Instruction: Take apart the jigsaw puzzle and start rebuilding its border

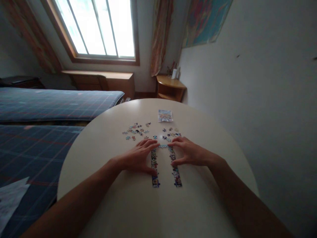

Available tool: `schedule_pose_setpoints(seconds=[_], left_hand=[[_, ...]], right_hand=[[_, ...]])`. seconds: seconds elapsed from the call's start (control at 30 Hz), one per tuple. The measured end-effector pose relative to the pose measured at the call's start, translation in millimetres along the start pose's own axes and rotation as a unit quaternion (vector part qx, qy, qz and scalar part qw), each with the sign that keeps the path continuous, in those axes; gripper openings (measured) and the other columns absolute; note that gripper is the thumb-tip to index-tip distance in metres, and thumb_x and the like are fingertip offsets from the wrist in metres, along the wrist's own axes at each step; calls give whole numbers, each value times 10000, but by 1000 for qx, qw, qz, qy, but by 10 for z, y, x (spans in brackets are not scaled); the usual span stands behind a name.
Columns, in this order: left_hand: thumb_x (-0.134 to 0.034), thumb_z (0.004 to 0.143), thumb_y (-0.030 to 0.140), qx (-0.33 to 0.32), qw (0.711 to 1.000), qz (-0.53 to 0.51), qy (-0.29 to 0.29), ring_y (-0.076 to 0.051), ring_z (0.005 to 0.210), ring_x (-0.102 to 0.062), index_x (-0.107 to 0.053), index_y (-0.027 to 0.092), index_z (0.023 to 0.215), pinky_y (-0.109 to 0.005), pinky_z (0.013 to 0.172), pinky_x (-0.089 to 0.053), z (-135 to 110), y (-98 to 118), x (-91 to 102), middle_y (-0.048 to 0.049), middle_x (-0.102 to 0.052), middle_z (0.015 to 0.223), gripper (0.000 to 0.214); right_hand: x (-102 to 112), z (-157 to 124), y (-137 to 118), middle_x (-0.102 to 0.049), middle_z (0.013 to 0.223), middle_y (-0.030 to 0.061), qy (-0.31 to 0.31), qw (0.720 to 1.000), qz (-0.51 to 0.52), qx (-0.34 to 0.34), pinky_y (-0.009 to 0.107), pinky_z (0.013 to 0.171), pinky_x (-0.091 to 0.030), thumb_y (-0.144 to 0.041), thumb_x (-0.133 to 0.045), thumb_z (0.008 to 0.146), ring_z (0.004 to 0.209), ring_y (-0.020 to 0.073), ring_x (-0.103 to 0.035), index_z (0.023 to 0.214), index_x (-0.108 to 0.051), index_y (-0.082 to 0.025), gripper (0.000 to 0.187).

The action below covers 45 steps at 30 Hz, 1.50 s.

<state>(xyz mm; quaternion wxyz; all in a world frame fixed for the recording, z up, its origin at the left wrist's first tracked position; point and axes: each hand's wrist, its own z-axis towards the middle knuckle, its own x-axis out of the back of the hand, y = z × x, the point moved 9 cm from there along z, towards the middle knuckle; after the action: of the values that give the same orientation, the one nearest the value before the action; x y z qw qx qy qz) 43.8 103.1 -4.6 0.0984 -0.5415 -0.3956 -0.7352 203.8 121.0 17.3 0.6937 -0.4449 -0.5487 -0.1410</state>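
Note:
On the round white table (138, 205) lie two joined strips of jigsaw pieces. My left hand (138, 157) rests flat beside the left strip (154, 172), its fingers stretched out and touching the strip's upper end. My right hand (189, 152) lies on the right strip (176, 173), fingertips and thumb pressed against its upper part. A short light-blue run of pieces (163, 146) bridges the two strips between my fingertips. Loose jigsaw pieces (135, 130) are scattered beyond my left hand, and a few more loose pieces (170, 132) beyond my right.
A small printed picture card (165, 115) lies at the table's far side. Beds with plaid blue covers (49, 105) stand to the left, a wooden corner stand (170, 87) is beyond the table, and a white wall (260, 99) runs close on the right.

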Motion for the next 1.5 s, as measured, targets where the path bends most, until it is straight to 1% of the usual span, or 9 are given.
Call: schedule_pose_setpoints(seconds=[0.17, 0.43, 0.77, 0.93, 1.2, 1.27, 1.37, 1.43, 1.5], left_hand=[[-810, 639, 598, -19, 1000, -10, 8, -338, 1387, -354, -371, 286, 1477, -509, 1156, -296, 10, 43, 63, -105, -440, 1483, 996], [-802, 638, 621, -21, 1000, -5, 5, -341, 1381, -356, -360, 286, 1481, -511, 1150, -297, 4, 24, 51, -101, -443, 1481, 1010], [-774, 708, 583, -27, 1000, 2, 6, -331, 1368, -373, -416, 264, 1443, -503, 1153, -304, 2, 23, 59, -98, -478, 1455, 877], [-767, 705, 602, -38, 999, 2, -4, -321, 1357, -371, -424, 265, 1433, -484, 1146, -318, 2, 23, 48, -88, -465, 1463, 872], [-785, 660, 627, -31, 999, -3, -6, -341, 1362, -365, -433, 272, 1434, -500, 1139, -329, -7, 37, 60, -92, -466, 1461, 921], [-758, 703, 622, -34, 999, 2, 0, -331, 1353, -380, -436, 267, 1433, -498, 1135, -340, -3, 40, 78, -93, -473, 1457, 873], [-677, 812, 580, -36, 998, 30, 42, -301, 1348, -394, -460, 246, 1413, -483, 1141, -342, 11, -26, 164, -96, -503, 1432, 721], [-611, 877, 544, -19, 995, 59, 82, -293, 1376, -367, -473, 227, 1401, -488, 1156, -323, 18, -150, 234, -98, -503, 1438, 627], [-550, 923, 513, 11, 990, 83, 112, -296, 1417, -316, -473, 222, 1403, -505, 1165, -304, 21, -320, 278, -94, -467, 1480, 567]], right_hand=[[-13, -2, 16, -558, 1316, 111, -3, 1000, -8, -3, 477, 1084, -394, -560, -819, 650, 1243, 297, -497, 1311, -612, -252, 758], [-22, 8, 36, -550, 1328, 118, -8, 1000, -10, -9, 464, 1094, -387, -547, -780, 716, 1247, 281, -494, 1302, -611, -219, 693], [-28, 28, 26, -568, 1299, 123, 5, 1000, -18, -1, 460, 1091, -380, -538, -780, 724, 1239, 282, -486, 1254, -632, -208, 641], [-26, 36, 66, -561, 1302, 121, 15, 1000, -14, 8, 461, 1097, -369, -591, -749, 733, 1253, 288, -471, 1245, -635, -221, 642], [-16, 40, 38, -585, 1272, 113, 23, 1000, -8, 17, 469, 1078, -389, -544, -771, 729, 1239, 289, -492, 1215, -647, -237, 589], [22, 48, 65, -598, 1260, 104, 40, 999, -3, 26, 462, 1076, -393, -524, -738, 776, 1235, 275, -498, 1192, -658, -243, 509], [167, 55, 227, -621, 1242, 97, 116, 993, -22, 18, 457, 1074, -397, -462, -653, 868, 1215, 259, -517, 1162, -669, -246, 365], [258, 46, 417, -621, 1267, 107, 172, 984, -46, -14, 456, 1086, -390, -441, -595, 907, 1222, 258, -524, 1199, -651, -227, 366], [273, 44, 621, -579, 1356, 133, 199, 976, -70, -54, 463, 1128, -349, -456, -539, 929, 1295, 273, -482, 1290, -601, -183, 456]])
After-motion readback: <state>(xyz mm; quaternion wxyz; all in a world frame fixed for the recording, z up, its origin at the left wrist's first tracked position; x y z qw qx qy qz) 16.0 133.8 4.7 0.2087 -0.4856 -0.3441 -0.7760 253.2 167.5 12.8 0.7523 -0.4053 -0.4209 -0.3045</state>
